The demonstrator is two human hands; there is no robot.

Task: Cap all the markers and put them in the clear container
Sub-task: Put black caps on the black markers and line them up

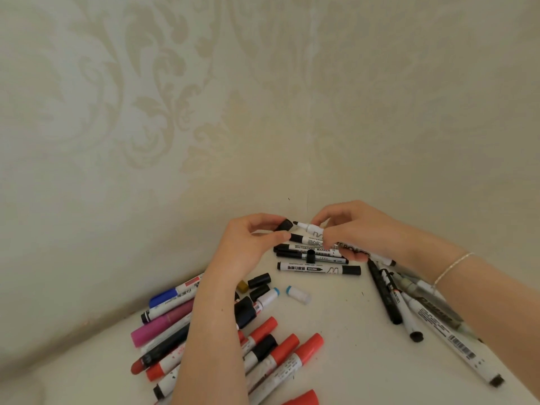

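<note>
- The left hand (251, 238) pinches a black cap (285, 225) between thumb and fingertips, open end facing right. The right hand (350, 229) grips a white marker (311, 228) by the barrel, its bare black tip pointing left at the cap. Tip and cap are just apart, not yet joined.
- Both hands are raised over the far part of the table (336, 331), in the corner by the wall (204, 97). No clear container shows in view, so where the capped marker should go cannot be told.
- Likely slip: if the cap meets the tip at an angle, it may jam on the nib or smear ink on the fingers rather than seat. The pinch on the cap is light, so a hard push could pop it out of the fingers.
- A half-pressed cap is a risk too; it could fall off later in the container.
- Wrong match is possible: loose caps (258, 280) lie near the left wrist, one black cap stands on the far row of markers (318, 268), and a white cap with a blue band (298, 294) lies in the middle. A cap of another make may not click.
- The left forearm lies over the near-left pile (274, 355); a sweep could roll markers off the near edge.
- The right forearm hangs above the right-hand bunch (409, 311) and could scatter it likewise.
</note>
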